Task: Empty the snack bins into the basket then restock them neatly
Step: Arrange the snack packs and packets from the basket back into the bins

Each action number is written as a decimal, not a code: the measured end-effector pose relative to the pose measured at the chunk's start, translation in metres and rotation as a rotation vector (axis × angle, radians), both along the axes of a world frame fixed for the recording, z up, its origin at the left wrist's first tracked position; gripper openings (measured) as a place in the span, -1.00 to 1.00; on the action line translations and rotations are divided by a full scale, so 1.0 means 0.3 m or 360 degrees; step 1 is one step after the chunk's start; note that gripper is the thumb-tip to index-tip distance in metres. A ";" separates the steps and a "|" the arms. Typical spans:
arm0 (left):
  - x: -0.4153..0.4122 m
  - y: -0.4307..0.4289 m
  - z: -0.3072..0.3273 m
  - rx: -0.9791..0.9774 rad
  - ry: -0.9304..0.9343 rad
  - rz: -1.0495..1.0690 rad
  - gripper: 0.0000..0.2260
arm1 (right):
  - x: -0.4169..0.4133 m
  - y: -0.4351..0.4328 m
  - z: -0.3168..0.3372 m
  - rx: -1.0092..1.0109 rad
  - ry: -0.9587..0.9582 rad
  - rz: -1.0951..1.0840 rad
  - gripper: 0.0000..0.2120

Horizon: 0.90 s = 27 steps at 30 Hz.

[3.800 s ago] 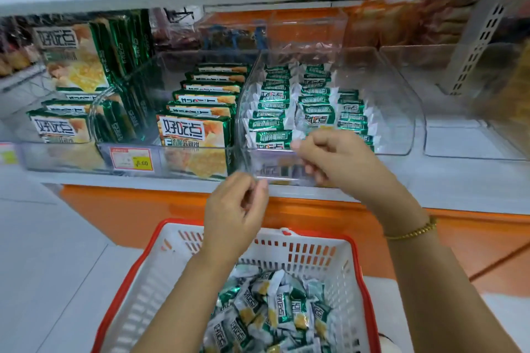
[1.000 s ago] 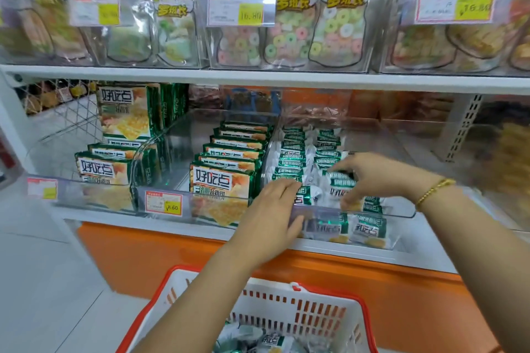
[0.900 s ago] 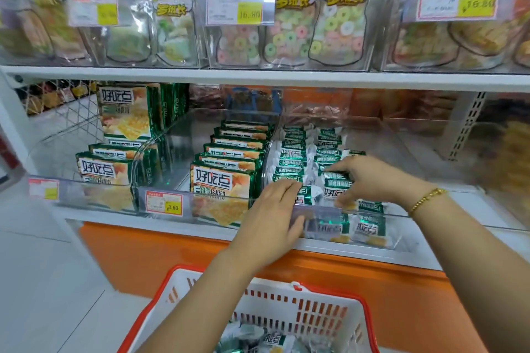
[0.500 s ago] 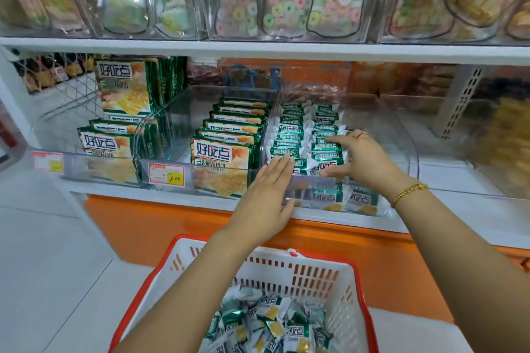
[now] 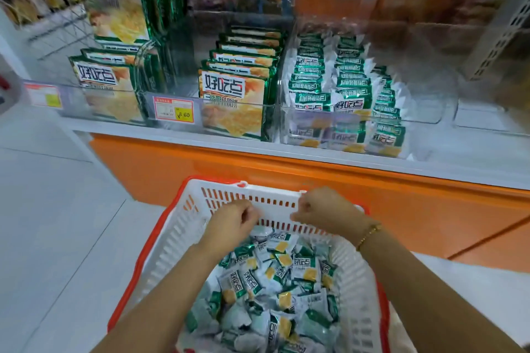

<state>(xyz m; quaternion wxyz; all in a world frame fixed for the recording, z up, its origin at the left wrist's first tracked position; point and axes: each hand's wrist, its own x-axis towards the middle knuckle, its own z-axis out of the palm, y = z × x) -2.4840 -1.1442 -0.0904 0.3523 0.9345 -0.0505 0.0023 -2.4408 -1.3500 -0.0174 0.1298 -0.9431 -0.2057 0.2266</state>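
both hands hang over the far end of the basket [image 5: 172,241], a white slotted one with a red rim; the left hand [image 5: 232,223] is just inside the basket's far wall, fingers curled in toward the palm; the right hand [image 5: 324,209] is beside it at the basket's far rim, fingers curled the same way; whether either pinches a packet or is closed on nothing i cannot tell, since the fingertips are turned away and blurred; the loose packets [image 5: 275,284] lie in a jumbled heap on the basket floor, near side of the hands, facing every way; beyond the basket and above it, the clear bin [image 5: 358,123] holds the same small packets stood in tidy rows, with free room toward the basket's right-hand side; beyond the basket's left corner, another bin holds larger packs [image 5: 232,94] standing upright.

this looks like the restocking step, well under way yet far from done, judging by the size of the heap; the next move likely calls for gathering a few packets from the heap, turning them to face one way, then carrying them up beyond the basket and standing them in the free space without tipping the rows already set.
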 end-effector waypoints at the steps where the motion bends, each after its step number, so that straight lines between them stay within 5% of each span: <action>1: -0.018 0.026 -0.059 -0.0003 0.0169 0.0021 -0.73 | -0.008 0.012 -0.078 -0.0097 0.0086 0.0018 -0.69; 6: -0.103 0.107 -0.287 0.0184 0.0870 0.0120 -0.91 | -0.041 -0.023 -0.381 -0.0272 0.0431 -0.0061 -0.56; 9: -0.126 0.101 -0.380 0.0175 0.1127 0.0183 -0.59 | -0.064 -0.053 -0.491 -0.0253 0.0601 -0.0220 -0.23; 13: -0.112 0.062 -0.438 0.0130 0.1292 0.0221 -0.35 | -0.091 -0.067 -0.583 -0.0269 0.0505 -0.0357 -0.44; 17: -0.102 0.068 -0.457 0.0258 0.1439 0.0256 -0.27 | -0.094 -0.066 -0.629 -0.0442 0.0319 -0.0341 -0.43; 20: -0.103 0.088 -0.439 0.0233 0.1415 0.0295 -0.38 | -0.090 -0.077 -0.633 -0.0437 0.0258 -0.0359 -0.58; 23: -0.094 0.106 -0.409 0.0167 0.1352 0.0301 -0.74 | -0.103 -0.087 -0.620 -0.0173 0.0368 -0.0491 -0.66; 27: -0.048 0.105 -0.324 -0.0175 0.1317 0.0374 -0.64 | -0.092 -0.071 -0.564 -0.0054 0.0376 -0.0479 -0.79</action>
